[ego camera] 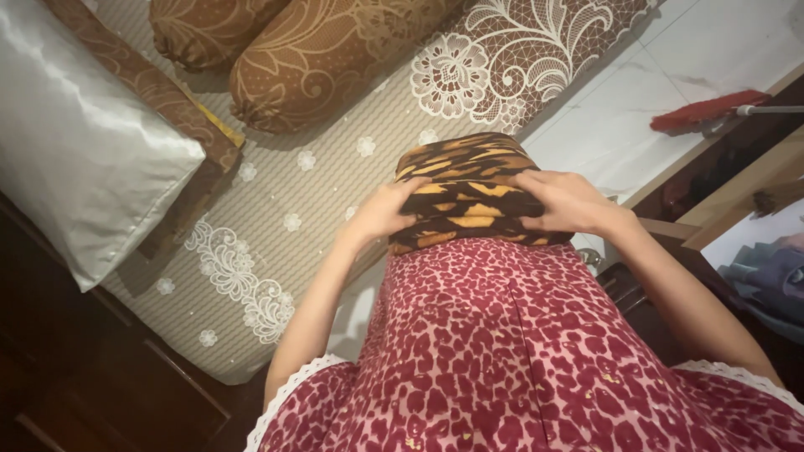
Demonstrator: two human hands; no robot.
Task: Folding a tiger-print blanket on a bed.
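Observation:
A folded cloth [465, 188] with a black and orange tiger-stripe pattern is held in front of me, above the edge of a bed. My left hand [381, 213] grips its left side with the fingers curled over the fold. My right hand [569, 201] presses on its right side, fingers spread across the top. My red and pink patterned garment [519, 360] fills the lower part of the view.
The bed [335, 167] has a beige and brown lace-print cover. Two brown bolsters [327, 54] lie at its head, and a silvery satin pillow [75, 142] at the left. A red broom head [703, 109] rests on the white tiled floor [636, 92]. Dark wooden furniture [729, 167] stands at the right.

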